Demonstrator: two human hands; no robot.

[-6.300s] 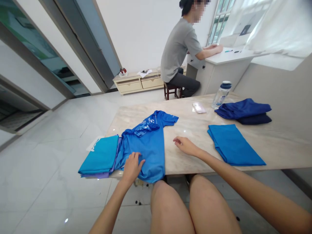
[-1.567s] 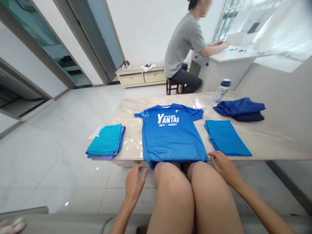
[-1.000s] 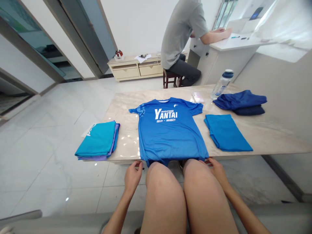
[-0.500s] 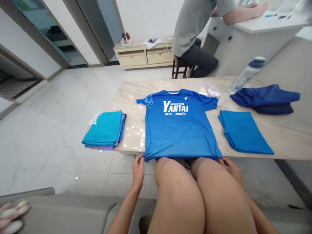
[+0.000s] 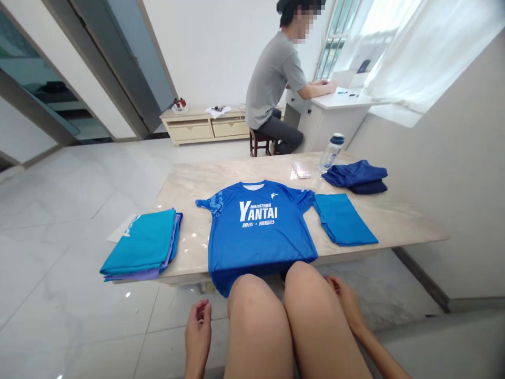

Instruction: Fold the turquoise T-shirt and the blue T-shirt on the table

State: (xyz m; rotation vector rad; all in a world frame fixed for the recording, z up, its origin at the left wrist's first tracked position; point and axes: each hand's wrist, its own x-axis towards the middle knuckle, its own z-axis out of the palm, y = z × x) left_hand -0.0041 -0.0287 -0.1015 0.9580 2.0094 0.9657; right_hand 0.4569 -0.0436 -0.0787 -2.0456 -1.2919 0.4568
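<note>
A blue T-shirt (image 5: 258,231) printed "YANTAI" lies flat, front up, on the marble table (image 5: 398,221). Its hem hangs over the near edge, just above my knees. My left hand (image 5: 198,331) hovers below the table edge beside my left knee, fingers loosely apart, holding nothing. My right hand (image 5: 344,300) rests beside my right knee, fingers relaxed and empty. Neither hand touches the shirt.
A folded stack of teal and purple cloth (image 5: 144,245) lies at the table's left end. A folded blue garment (image 5: 341,218) lies right of the shirt, with dark blue clothes (image 5: 357,176) and a water bottle (image 5: 330,152) behind it. A person in a grey shirt (image 5: 272,87) sits at a white desk beyond.
Both hands have let go of the shirt's hem and dropped back beside my knees. The shirt stays flat on the table. My view has lifted.
</note>
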